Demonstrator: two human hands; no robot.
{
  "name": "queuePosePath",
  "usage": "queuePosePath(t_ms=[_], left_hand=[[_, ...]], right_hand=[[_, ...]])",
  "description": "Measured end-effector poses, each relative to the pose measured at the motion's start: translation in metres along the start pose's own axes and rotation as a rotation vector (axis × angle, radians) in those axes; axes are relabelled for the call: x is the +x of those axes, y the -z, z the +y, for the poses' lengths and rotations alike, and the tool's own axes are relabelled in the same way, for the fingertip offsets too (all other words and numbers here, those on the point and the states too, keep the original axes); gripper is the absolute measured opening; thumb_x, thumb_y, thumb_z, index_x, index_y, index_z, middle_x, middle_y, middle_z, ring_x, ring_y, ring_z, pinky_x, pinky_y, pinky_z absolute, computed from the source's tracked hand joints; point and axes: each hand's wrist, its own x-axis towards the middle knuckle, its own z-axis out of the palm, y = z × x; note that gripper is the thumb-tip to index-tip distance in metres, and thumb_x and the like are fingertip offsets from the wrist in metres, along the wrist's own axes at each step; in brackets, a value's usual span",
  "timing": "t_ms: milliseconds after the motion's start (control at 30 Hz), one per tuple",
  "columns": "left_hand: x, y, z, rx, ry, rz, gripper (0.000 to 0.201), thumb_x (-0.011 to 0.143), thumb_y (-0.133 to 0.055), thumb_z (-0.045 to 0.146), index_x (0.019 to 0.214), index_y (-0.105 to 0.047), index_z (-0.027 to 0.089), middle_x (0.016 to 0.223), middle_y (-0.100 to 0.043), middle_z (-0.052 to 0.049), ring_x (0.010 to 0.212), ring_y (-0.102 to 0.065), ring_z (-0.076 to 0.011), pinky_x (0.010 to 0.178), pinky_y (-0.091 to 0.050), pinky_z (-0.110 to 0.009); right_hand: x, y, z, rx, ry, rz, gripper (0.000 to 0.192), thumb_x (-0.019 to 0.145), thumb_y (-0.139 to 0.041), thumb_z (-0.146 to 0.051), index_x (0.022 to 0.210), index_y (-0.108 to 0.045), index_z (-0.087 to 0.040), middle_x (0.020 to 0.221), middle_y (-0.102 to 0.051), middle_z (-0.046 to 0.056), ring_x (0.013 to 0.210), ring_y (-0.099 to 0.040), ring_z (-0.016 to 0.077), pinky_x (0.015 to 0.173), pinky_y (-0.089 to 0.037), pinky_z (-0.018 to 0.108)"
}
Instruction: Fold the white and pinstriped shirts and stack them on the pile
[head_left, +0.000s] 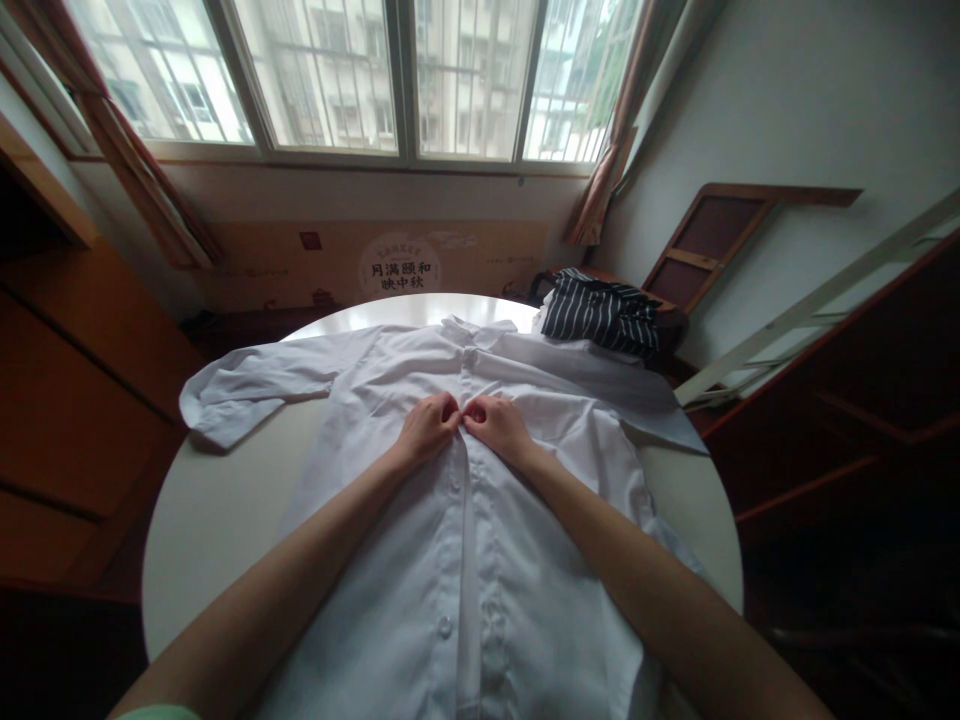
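Observation:
A white button-up shirt [390, 560] lies face up across a round white table [217, 510], collar toward the window and both sleeves spread out. My left hand [426, 428] and my right hand [498, 426] meet at the chest, fingertips pinching the shirt's front placket on either side of a button. Below my hands the placket runs closed, with several buttons showing along it.
A folded dark striped garment [600, 315] rests on a chair at the table's far right. A wide window [360, 75] with curtains fills the back wall. Wooden furniture [82, 400] stands to the left, and a wooden frame [720, 240] leans on the right wall.

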Motion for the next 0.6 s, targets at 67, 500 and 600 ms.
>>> queuePosePath(t_ms=[67,500,600], left_hand=[[0.0006,-0.0012,0.0007,0.015,0.014,0.009,0.010,0.073,-0.047,0.020,0.070,-0.055,0.017,0.067,-0.058,-0.002,0.064,-0.051,-0.0137,0.063,-0.039,-0.025],[-0.0014,-0.0028,0.0027,-0.010,0.091,0.043,0.008,0.072,-0.049,0.018,0.065,-0.051,0.017,0.062,-0.055,0.000,0.060,-0.049,-0.0120,0.060,-0.036,-0.024],[-0.0020,-0.0032,0.0023,-0.016,0.098,0.038,0.008,0.072,-0.049,0.017,0.065,-0.051,0.017,0.062,-0.055,0.000,0.059,-0.049,-0.0116,0.059,-0.036,-0.024]], right_hand=[[0.0001,-0.0005,0.0001,-0.003,-0.006,0.005,0.011,0.069,-0.055,-0.022,0.073,-0.065,-0.019,0.069,-0.063,0.001,0.065,-0.054,0.0134,0.065,-0.038,0.024],[0.0003,-0.0012,0.0010,-0.009,-0.011,0.005,0.011,0.069,-0.055,-0.023,0.073,-0.065,-0.019,0.070,-0.065,0.002,0.066,-0.055,0.0144,0.066,-0.039,0.024],[0.0010,-0.0025,0.0018,-0.006,-0.017,0.009,0.011,0.069,-0.056,-0.023,0.073,-0.065,-0.019,0.070,-0.065,0.002,0.067,-0.056,0.0145,0.066,-0.039,0.025]])
